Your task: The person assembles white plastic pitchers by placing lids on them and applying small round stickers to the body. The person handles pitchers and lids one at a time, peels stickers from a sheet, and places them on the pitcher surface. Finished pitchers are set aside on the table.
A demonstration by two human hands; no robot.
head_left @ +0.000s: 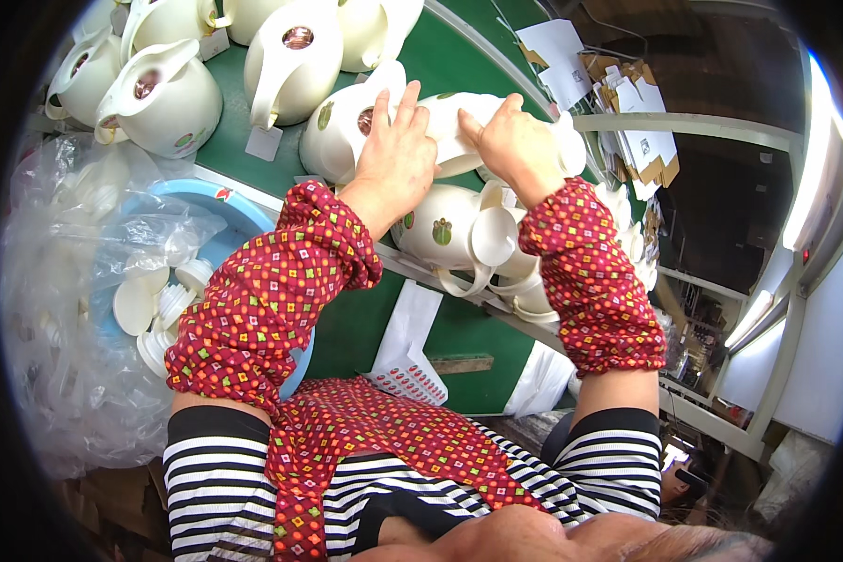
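Cream-coloured jugs with spouts and handles stand and lie on the green work surface. My left hand [393, 159] rests with spread fingers on the side of one jug [332, 140], which has a dark oval on top and a green printed motif. To its right, my right hand [517, 145] is bent over a second jug [451, 157] that seems to lie tilted. The thumb presses toward that jug, while the other fingertips are partly hidden behind the hand. Below my hands sits another jug [433, 227] with a green motif and its handle toward me.
Several more jugs [295, 61] stand at the far left. A blue basin [244, 214] with white round lids [140, 300] and clear plastic film [56, 328] is at my left. Near me lie a sheet of red stickers [410, 382] and a metal strip [462, 364]. Flattened cartons [642, 131] are stacked far right.
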